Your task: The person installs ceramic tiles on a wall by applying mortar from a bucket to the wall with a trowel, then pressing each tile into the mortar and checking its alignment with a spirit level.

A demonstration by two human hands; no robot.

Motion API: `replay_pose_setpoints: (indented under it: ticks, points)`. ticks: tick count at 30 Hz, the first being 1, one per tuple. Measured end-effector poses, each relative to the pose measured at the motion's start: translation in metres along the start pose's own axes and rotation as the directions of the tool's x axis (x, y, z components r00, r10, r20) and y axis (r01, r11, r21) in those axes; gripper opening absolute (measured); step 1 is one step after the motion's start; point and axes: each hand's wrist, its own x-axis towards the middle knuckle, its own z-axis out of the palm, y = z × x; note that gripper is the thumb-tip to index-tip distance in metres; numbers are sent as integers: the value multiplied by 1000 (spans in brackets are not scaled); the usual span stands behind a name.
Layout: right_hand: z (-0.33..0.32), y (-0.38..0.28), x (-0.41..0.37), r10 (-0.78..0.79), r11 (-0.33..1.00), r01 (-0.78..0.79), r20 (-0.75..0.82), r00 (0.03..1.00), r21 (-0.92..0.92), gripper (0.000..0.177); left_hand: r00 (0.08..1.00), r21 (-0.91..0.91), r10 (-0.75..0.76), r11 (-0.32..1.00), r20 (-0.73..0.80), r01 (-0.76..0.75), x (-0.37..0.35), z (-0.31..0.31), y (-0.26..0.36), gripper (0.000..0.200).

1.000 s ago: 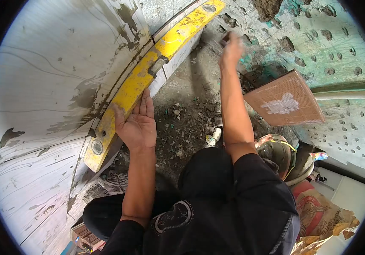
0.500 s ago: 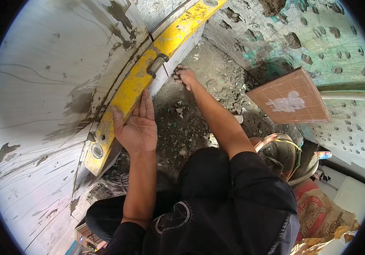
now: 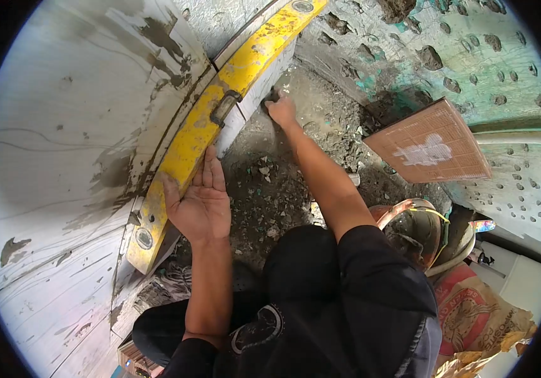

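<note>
A long yellow spirit level, smeared with dried mortar, lies along the top of a low row of white tile. My left hand is palm up at its near part, thumb on the level's face and fingers at its lower edge. Farther off, my right hand is down at the foot of the white tile, near the floor. Its fingers are bent inward by a small dark patch; what they hold, if anything, is hidden.
Rubble and wet mortar cover the floor. At right a brown-backed tile leans by a green wall dotted with mortar lumps. A bucket and a torn paper sack are beside my right side.
My right hand has shifted slightly up along the tile's foot, its fingers now more curled. My left hand stays at the level while the view shifts a little.
</note>
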Motion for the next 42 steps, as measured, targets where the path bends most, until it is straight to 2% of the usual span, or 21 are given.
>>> replay_pose_setpoints:
  ticks: [1, 4, 7, 10, 11, 13, 16, 18, 22, 23, 26, 27, 30, 31, 42]
  points:
    - [2, 6, 6, -42, 996, 39, -38, 998, -80, 52, 1000, -20, -13, 1000, 17, 13, 0, -1, 0, 52]
    - [1, 11, 22, -97, 982, 103, -50, 994, 159, 56, 999, -71, -30, 997, 43, 33, -1, -2, 1, 49]
    - [-8, 4, 22, -34, 933, 31, 2, 999, 360, 53, 999, -109, -20, 994, 47, 25, -2, 5, -1, 49]
    - [-7, 3, 34, 193, 656, -80, -64, 979, 750, 42, 999, -111, -27, 993, 44, 32, -3, 3, 0, 48]
    - [-17, 2, 33, 205, 520, -105, -5, 979, 847, 41, 999, -104, -26, 994, 32, 30, -3, 2, 0, 48]
    - [-83, -49, 17, 206, 209, -169, 125, 971, 963, 41, 1000, -73, -16, 997, 8, 17, -2, 2, 0, 48]
    - [-149, -113, 5, 38, 133, -82, 78, 996, 988, 38, 1000, -35, -12, 999, -6, 11, -3, 3, 0, 47]
    - [-162, -131, 10, 26, 184, -59, 55, 998, 981, 38, 999, -65, -34, 997, 14, 35, -3, 4, 0, 47]
    - [-163, -149, 23, -61, 225, 33, -20, 998, 974, 38, 999, 25, 10, 1000, -34, -9, -1, 3, 0, 53]
    - [-162, -152, 24, -35, 161, 28, -23, 999, 987, 37, 999, 17, 12, 1000, -46, -11, -1, 3, -1, 53]
    - [-160, -152, 24, -34, 151, 0, 5, 999, 989, 35, 998, -9, 3, 1000, -58, -3, -1, 0, -1, 52]
    - [-159, -150, 25, -20, 164, -26, 30, 999, 986, 35, 998, -18, -5, 1000, -56, 4, 0, -1, -1, 51]
    - [-153, -148, 26, 19, 231, 20, -25, 999, 973, 33, 996, -69, -24, 997, -82, 19, -1, 0, -2, 50]
    - [-156, -148, 24, 33, 238, -21, 14, 999, 971, 32, 997, -74, -30, 997, -78, 25, 0, -2, -2, 50]
    - [-158, -147, 25, 7, 217, -83, 84, 996, 973, 34, 999, -102, -39, 994, -15, 37, 4, -8, -4, 47]
